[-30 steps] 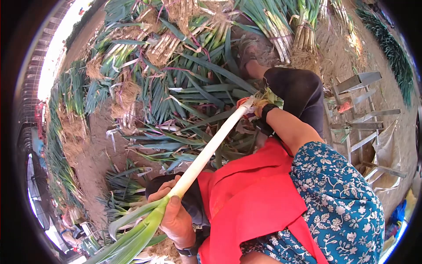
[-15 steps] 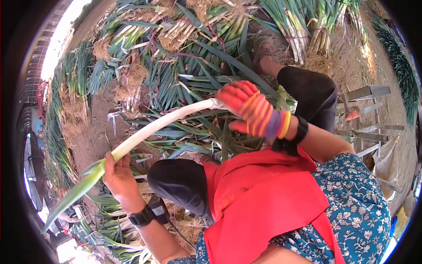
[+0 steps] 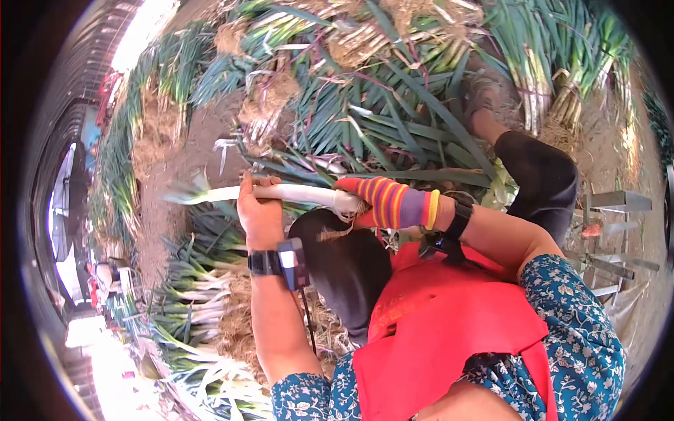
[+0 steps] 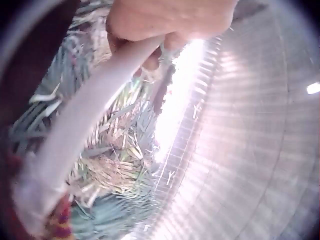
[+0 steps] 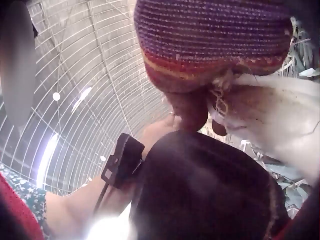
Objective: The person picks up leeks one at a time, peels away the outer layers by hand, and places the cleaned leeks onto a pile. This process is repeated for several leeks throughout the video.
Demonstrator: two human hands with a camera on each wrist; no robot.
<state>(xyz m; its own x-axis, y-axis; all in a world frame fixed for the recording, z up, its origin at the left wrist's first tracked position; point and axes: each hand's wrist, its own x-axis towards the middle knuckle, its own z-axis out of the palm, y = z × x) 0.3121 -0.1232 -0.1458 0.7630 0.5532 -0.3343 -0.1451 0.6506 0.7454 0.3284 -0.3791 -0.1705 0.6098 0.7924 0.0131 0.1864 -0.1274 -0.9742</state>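
Observation:
A leek with a thick white stalk lies nearly level above the person's left knee, its green top pointing left. My bare left hand grips the stalk toward the leaf end, thumb up along it. The left wrist view shows the pale stalk running down from that hand. On the right, my hand in a striped knitted glove holds the root end, where short stringy roots hang. Close up in the right wrist view, the glove is against the dirt-marked base of the stalk.
Tied leek bundles with roots lie across the ground ahead, and loose green leaves spread before the knees. More leeks are heaped at the lower left. A metal stand is at the right.
The leek has swung from a steep slant to nearly level. My left hand has moved up and away from the body; the gloved hand has come back from near the foot and holds the root end.

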